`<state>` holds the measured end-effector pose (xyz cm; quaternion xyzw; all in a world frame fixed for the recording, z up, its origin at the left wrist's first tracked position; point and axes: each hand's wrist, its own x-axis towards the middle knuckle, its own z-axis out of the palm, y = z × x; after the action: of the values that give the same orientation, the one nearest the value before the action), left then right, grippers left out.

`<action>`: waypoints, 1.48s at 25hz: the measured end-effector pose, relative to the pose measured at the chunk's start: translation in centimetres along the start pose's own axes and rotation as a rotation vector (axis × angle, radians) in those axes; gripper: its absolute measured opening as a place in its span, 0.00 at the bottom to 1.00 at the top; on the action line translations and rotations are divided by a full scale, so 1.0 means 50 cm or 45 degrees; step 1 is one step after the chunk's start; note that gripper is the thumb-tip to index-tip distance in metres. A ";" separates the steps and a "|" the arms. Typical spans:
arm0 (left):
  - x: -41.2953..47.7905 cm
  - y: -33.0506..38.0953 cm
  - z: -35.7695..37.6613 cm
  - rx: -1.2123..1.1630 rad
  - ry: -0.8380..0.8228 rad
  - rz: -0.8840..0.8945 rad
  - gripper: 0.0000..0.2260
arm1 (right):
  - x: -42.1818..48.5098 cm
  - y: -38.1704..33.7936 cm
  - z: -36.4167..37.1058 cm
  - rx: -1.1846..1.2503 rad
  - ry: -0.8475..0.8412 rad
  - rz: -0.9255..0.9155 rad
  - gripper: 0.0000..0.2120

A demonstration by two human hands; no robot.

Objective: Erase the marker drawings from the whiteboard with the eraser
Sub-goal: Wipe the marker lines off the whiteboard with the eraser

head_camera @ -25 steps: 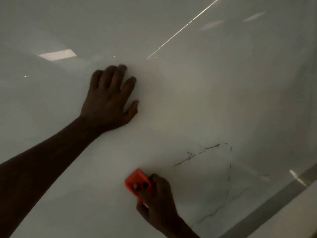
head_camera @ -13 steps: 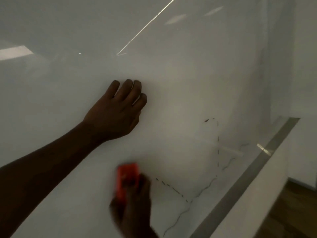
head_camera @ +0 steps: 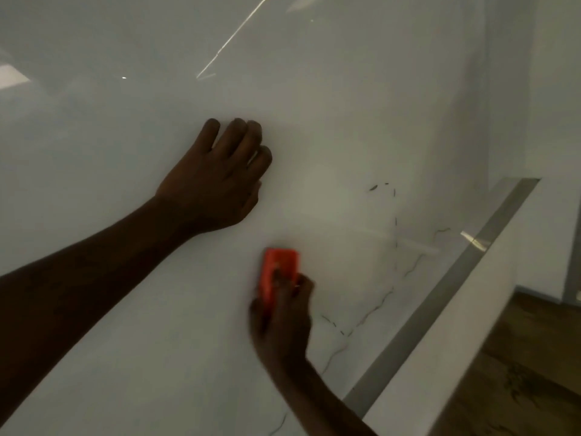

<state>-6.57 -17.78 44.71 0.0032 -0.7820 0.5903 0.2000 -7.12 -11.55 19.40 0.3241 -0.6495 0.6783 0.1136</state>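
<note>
Right hand (head_camera: 283, 322) wraps the small orange rectangular plastic eraser (head_camera: 278, 273), fingers curled shut around its lower half, top end poking out above the fingertips and pressed flat on the glossy white whiteboard (head_camera: 314, 121). Left hand (head_camera: 217, 180) lies palm-down on the board, fingers extended and close together, holding nothing, just bracing, well above and left of the eraser fingers. Change vs a second ago: eraser has swung from tilted to near upright and travelled up, and the dark strokes that ran just right of the knuckles then are mostly wiped out. What remains is thin broken black marker line fragments (head_camera: 394, 215) well to the right of the right fingers, a dashed trail (head_camera: 333, 324) just right of the wrist, and a faint curl (head_camera: 279, 426) below the forearm near the bottom edge. Grey metal frame strip (head_camera: 456, 297) runs beyond the marks. Judgement: erasing partly done, next sweeps should go right and down from the fingers; hand is motion-blurred so exact finger placement on eraser unclear
</note>
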 end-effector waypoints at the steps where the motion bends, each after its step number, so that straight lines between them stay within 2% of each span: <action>1: 0.003 0.020 0.010 -0.061 0.017 0.123 0.19 | -0.019 -0.013 -0.002 -0.028 -0.126 -0.211 0.24; 3: 0.007 0.065 0.031 -0.120 0.023 0.336 0.18 | -0.024 0.045 -0.014 -0.146 -0.217 -0.394 0.24; 4: 0.012 0.082 0.039 -0.127 0.010 0.373 0.18 | -0.013 0.097 -0.027 -0.209 -0.185 -0.344 0.25; 7: 0.023 0.099 0.053 -0.139 0.021 0.294 0.20 | 0.052 0.214 -0.076 -0.195 0.002 0.175 0.23; 8: 0.026 0.100 0.055 -0.132 0.016 0.227 0.22 | 0.089 0.219 -0.082 -0.128 0.096 0.310 0.23; 9: 0.032 0.100 0.057 -0.132 0.001 0.144 0.24 | 0.139 0.199 -0.084 -0.078 0.161 0.345 0.24; 10: 0.034 0.102 0.055 -0.146 -0.015 0.066 0.27 | 0.189 0.164 -0.085 -0.055 0.182 0.274 0.25; 13: 0.041 0.111 0.055 -0.186 -0.031 -0.022 0.30 | 0.327 0.095 -0.100 -0.163 0.099 -0.212 0.25; 15: 0.039 0.110 0.059 -0.184 -0.028 -0.014 0.30 | 0.392 0.161 -0.120 -0.221 0.197 -0.216 0.26; 16: 0.038 0.110 0.061 -0.173 -0.024 -0.012 0.30 | 0.425 0.216 -0.135 -0.215 0.298 -0.095 0.28; 18: 0.043 0.113 0.062 -0.145 -0.032 0.003 0.30 | 0.483 0.318 -0.174 -0.143 0.420 0.290 0.30; 20: 0.045 0.116 0.065 -0.116 -0.039 0.008 0.30 | 0.510 0.343 -0.186 -0.107 0.433 0.628 0.25; 21: 0.046 0.115 0.066 -0.104 -0.045 0.012 0.30 | 0.506 0.317 -0.173 -0.112 0.436 0.684 0.24; 22: 0.046 0.115 0.068 -0.097 -0.051 0.013 0.30 | 0.483 0.276 -0.151 -0.112 0.449 0.610 0.24; 23: 0.045 0.115 0.068 -0.098 -0.055 0.014 0.30 | 0.445 0.228 -0.130 -0.118 0.441 0.400 0.25; 25: 0.041 0.115 0.068 -0.122 -0.055 0.012 0.30 | 0.348 0.159 -0.106 -0.116 0.195 -0.159 0.25; 26: 0.040 0.115 0.068 -0.132 -0.049 0.009 0.30 | 0.335 0.170 -0.109 -0.170 0.063 -0.375 0.24; 27: 0.039 0.115 0.068 -0.139 -0.041 0.008 0.30 | 0.357 0.196 -0.123 -0.246 0.020 -0.512 0.24; 28: 0.040 0.115 0.069 -0.134 -0.034 0.009 0.30 | 0.386 0.243 -0.136 -0.332 0.078 -0.509 0.24; 29: 0.040 0.117 0.070 -0.123 -0.024 0.004 0.30 | 0.410 0.304 -0.147 -0.371 0.182 -0.360 0.24; 31: 0.047 0.123 0.072 -0.088 -0.006 0.004 0.30 | 0.446 0.423 -0.170 -0.302 0.394 0.143 0.27; 34: 0.053 0.130 0.079 -0.048 -0.020 0.024 0.31 | 0.459 0.514 -0.185 -0.144 0.405 0.843 0.24; 35: 0.055 0.131 0.081 -0.035 -0.026 0.021 0.31 | 0.458 0.501 -0.179 -0.141 0.389 0.931 0.22; 36: 0.057 0.134 0.081 -0.019 -0.030 0.022 0.31 | 0.449 0.467 -0.173 -0.151 0.401 0.901 0.20; 37: 0.057 0.138 0.081 -0.003 -0.037 0.022 0.30 | 0.420 0.428 -0.155 -0.153 0.435 0.759 0.21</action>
<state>-12.12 -18.75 38.35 0.0047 -0.7854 0.5911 0.1836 -37.73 -12.52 14.86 -0.0055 -0.7260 0.6867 0.0365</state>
